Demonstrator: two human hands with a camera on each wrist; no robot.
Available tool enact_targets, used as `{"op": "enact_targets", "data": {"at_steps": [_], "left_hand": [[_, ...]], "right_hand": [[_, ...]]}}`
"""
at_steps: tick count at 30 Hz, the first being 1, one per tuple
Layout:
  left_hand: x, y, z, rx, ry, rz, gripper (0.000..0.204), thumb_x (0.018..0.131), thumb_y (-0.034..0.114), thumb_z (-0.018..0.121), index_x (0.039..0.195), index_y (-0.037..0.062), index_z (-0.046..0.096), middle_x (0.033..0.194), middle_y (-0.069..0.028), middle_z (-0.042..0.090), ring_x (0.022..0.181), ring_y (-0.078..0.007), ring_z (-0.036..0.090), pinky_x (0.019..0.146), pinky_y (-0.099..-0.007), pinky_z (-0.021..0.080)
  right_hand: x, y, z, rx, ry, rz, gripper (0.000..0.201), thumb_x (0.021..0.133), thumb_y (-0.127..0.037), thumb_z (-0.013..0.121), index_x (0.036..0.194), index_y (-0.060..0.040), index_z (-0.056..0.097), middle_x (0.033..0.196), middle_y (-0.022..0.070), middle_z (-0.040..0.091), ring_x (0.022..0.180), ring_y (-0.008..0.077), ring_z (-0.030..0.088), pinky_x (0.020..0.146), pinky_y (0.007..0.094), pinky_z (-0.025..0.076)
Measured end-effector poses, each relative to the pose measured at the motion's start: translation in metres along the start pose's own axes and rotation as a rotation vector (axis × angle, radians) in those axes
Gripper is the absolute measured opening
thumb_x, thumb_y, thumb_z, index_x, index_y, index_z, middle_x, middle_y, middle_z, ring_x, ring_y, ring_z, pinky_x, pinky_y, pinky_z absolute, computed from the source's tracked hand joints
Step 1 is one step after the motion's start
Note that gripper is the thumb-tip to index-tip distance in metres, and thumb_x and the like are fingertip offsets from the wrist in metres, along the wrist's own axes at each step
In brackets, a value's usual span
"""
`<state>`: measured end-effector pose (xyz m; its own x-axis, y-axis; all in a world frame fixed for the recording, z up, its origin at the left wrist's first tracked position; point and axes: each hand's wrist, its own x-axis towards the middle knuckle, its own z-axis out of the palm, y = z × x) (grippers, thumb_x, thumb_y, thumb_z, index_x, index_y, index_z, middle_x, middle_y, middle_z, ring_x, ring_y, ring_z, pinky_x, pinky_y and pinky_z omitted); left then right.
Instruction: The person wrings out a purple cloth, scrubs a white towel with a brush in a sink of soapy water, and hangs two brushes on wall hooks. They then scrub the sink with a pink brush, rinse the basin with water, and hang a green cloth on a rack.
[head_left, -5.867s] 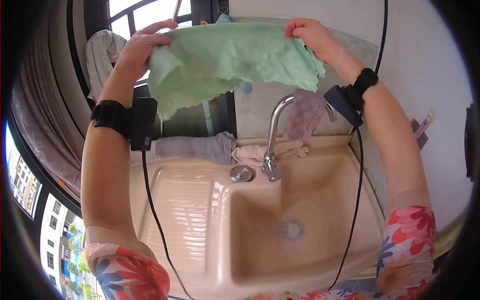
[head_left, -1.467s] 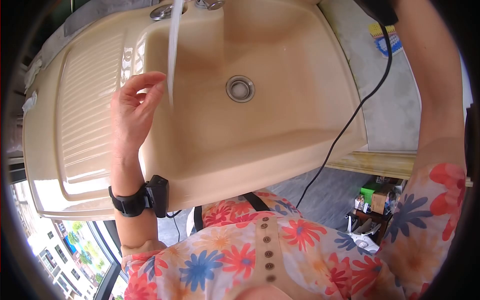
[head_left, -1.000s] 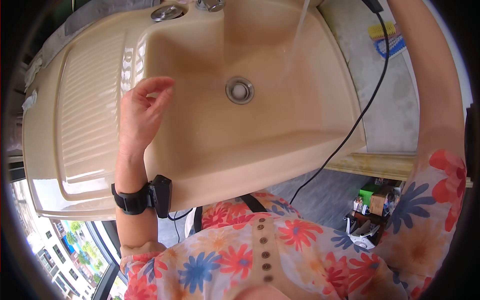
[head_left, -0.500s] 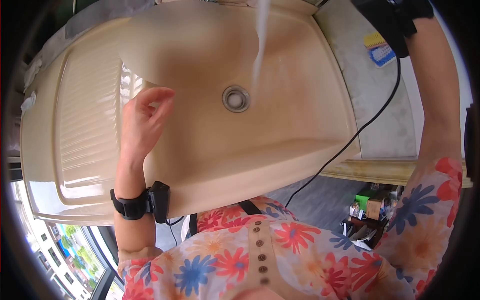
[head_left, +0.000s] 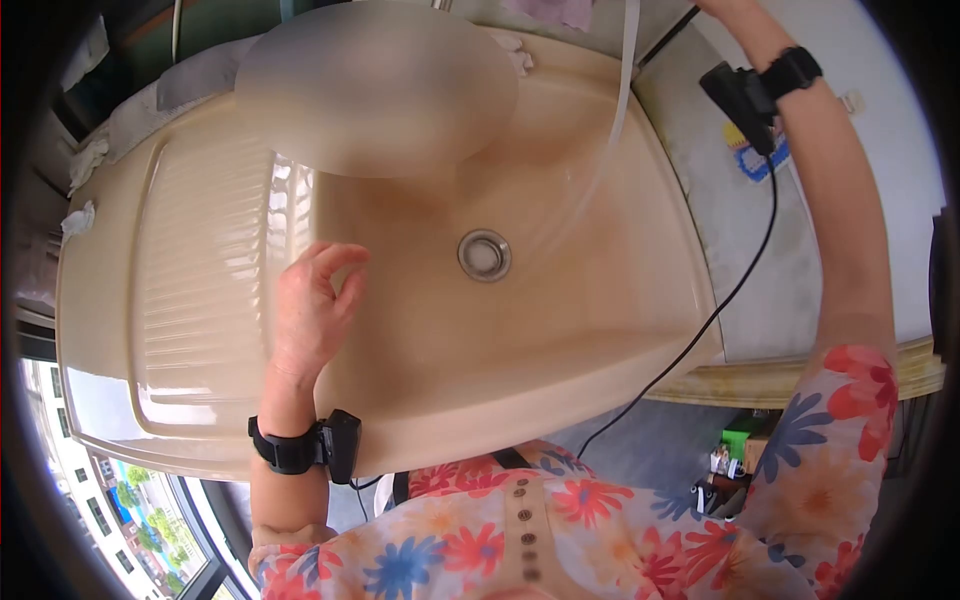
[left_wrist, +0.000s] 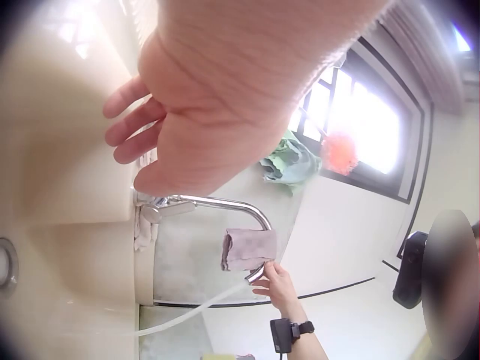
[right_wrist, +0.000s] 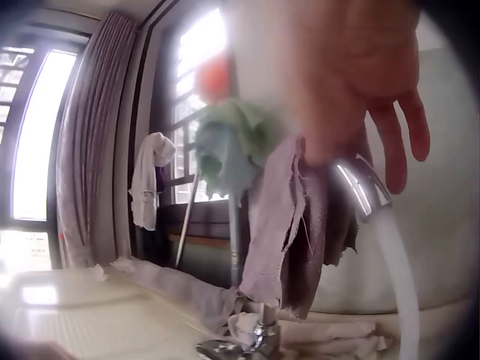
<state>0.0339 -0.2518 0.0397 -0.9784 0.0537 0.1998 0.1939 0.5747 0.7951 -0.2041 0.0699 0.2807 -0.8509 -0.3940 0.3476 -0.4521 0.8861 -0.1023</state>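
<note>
Water runs from the curved metal spout (left_wrist: 259, 217) into the beige sink (head_left: 600, 320). My right hand (left_wrist: 277, 288) is at the spout's outlet, which lies between thumb and fingers in the right wrist view; two fingers hang fairly straight beside it. A mauve cloth (right_wrist: 279, 232) drapes over the spout next to that hand (right_wrist: 352, 82). In the head view only part of the right hand (head_left: 728, 6) shows, at the top edge. My left hand (head_left: 315, 315) hangs empty over the sink's left rim, its fingers loosely bent.
The ribbed drainboard (head_left: 205, 290) lies left of the basin. Rolled cloths (right_wrist: 180, 292) line the back ledge. A green cloth (left_wrist: 291, 163) hangs by the window. Blue and yellow brushes (head_left: 762, 160) lie right of the sink. A black cable (head_left: 720, 310) crosses the front right.
The green cloth, earlier held up in both hands, now hangs by the window. The water stream has swung left and right across the basin, now falling further right than half a second ago.
</note>
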Motion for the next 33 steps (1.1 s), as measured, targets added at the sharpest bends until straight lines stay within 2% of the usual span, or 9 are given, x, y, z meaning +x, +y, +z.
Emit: {"op": "enact_targets", "data": {"at_steps": [4, 6, 7, 10, 11, 13, 23, 31, 33], "left_hand": [[0.001, -0.003, 0.001, 0.063, 0.011, 0.032, 0.014, 0.075, 0.005, 0.059, 0.088, 0.0046, 0.064, 0.087, -0.0103, 0.061, 0.068, -0.0245, 0.058, 0.063, -0.0316, 0.046], [0.0, -0.002, 0.002, 0.057, 0.031, 0.018, 0.015, 0.074, 0.004, 0.06, 0.088, 0.0054, 0.064, 0.08, -0.0086, 0.06, 0.063, -0.0195, 0.054, 0.06, -0.0274, 0.044], [0.0, -0.001, 0.002, 0.057, 0.037, 0.02, 0.015, 0.074, 0.004, 0.06, 0.088, 0.0054, 0.064, 0.08, -0.0086, 0.06, 0.063, -0.0195, 0.054, 0.06, -0.0274, 0.044], [0.0, 0.0, 0.0, 0.103, 0.04, 0.05, 0.015, 0.074, 0.004, 0.06, 0.088, 0.0051, 0.064, 0.084, -0.0098, 0.06, 0.068, -0.0236, 0.057, 0.062, -0.0303, 0.046], [-0.001, -0.002, 0.001, 0.119, 0.045, 0.081, 0.015, 0.074, 0.004, 0.06, 0.088, 0.0051, 0.064, 0.086, -0.0105, 0.06, 0.071, -0.0258, 0.058, 0.064, -0.0318, 0.046], [-0.001, -0.002, -0.002, 0.147, 0.055, 0.126, 0.016, 0.073, 0.004, 0.06, 0.089, 0.0051, 0.064, 0.087, -0.0112, 0.06, 0.075, -0.0279, 0.059, 0.066, -0.0333, 0.047], [-0.001, 0.001, -0.001, 0.156, 0.011, 0.066, 0.013, 0.074, 0.004, 0.06, 0.086, 0.0049, 0.064, 0.087, -0.0115, 0.06, 0.085, -0.0302, 0.057, 0.072, -0.0369, 0.046], [0.0, -0.004, 0.0, 0.185, -0.053, 0.051, 0.014, 0.073, 0.004, 0.06, 0.086, 0.0053, 0.063, 0.084, -0.0117, 0.06, 0.076, -0.0307, 0.058, 0.067, -0.036, 0.046], [0.001, -0.007, 0.001, 0.186, 0.003, 0.117, 0.013, 0.074, 0.004, 0.06, 0.086, 0.004, 0.064, 0.078, -0.0095, 0.06, 0.069, -0.0206, 0.059, 0.062, -0.028, 0.045]], "right_hand": [[0.021, 0.012, 0.007, -0.273, 0.164, -0.14, 0.032, 0.084, -0.028, 0.053, 0.097, 0.0007, 0.059, 0.078, 0.0134, 0.065, 0.076, 0.0299, 0.062, 0.071, 0.0389, 0.049], [0.005, -0.026, 0.006, -0.57, 0.397, -0.073, 0.049, 0.079, -0.029, 0.063, 0.121, -0.0109, 0.048, 0.128, 0.0178, 0.046, 0.104, 0.0278, 0.055, 0.086, 0.0366, 0.045], [-0.005, -0.047, 0.014, -0.571, 0.402, -0.077, 0.049, 0.079, -0.029, 0.063, 0.121, -0.0109, 0.048, 0.128, 0.0178, 0.046, 0.104, 0.0278, 0.055, 0.086, 0.0366, 0.045], [-0.042, -0.106, 0.062, 0.189, 0.261, -0.231, 0.019, 0.08, -0.02, 0.057, 0.091, -0.0064, 0.064, 0.072, 0.0066, 0.063, 0.06, 0.0143, 0.058, 0.058, 0.0283, 0.046], [-0.05, -0.115, 0.084, 0.133, 0.035, -0.353, 0.017, 0.076, -0.022, 0.055, 0.083, -0.0108, 0.065, 0.074, 0.012, 0.063, 0.069, 0.0289, 0.061, 0.062, 0.0384, 0.049], [-0.054, -0.128, 0.123, 0.032, -0.448, -0.33, 0.015, 0.074, -0.015, 0.053, 0.079, -0.0066, 0.064, 0.07, 0.0133, 0.061, 0.065, 0.0291, 0.058, 0.062, 0.0381, 0.046], [-0.005, -0.137, 0.176, 0.233, -0.29, -0.04, 0.017, 0.073, -0.018, 0.057, 0.08, -0.006, 0.067, 0.075, 0.0151, 0.064, 0.072, 0.0305, 0.061, 0.068, 0.0383, 0.048], [-0.125, -0.127, 0.106, 0.424, -0.487, -0.31, 0.024, 0.077, -0.016, 0.056, 0.094, 0.0002, 0.063, 0.081, 0.0145, 0.065, 0.075, 0.0268, 0.062, 0.069, 0.0351, 0.048], [-0.158, -0.115, 0.082, 0.435, -0.513, -0.281, 0.021, 0.079, -0.014, 0.055, 0.093, 0.0006, 0.063, 0.08, 0.0124, 0.065, 0.072, 0.0246, 0.062, 0.066, 0.0317, 0.048]]}}
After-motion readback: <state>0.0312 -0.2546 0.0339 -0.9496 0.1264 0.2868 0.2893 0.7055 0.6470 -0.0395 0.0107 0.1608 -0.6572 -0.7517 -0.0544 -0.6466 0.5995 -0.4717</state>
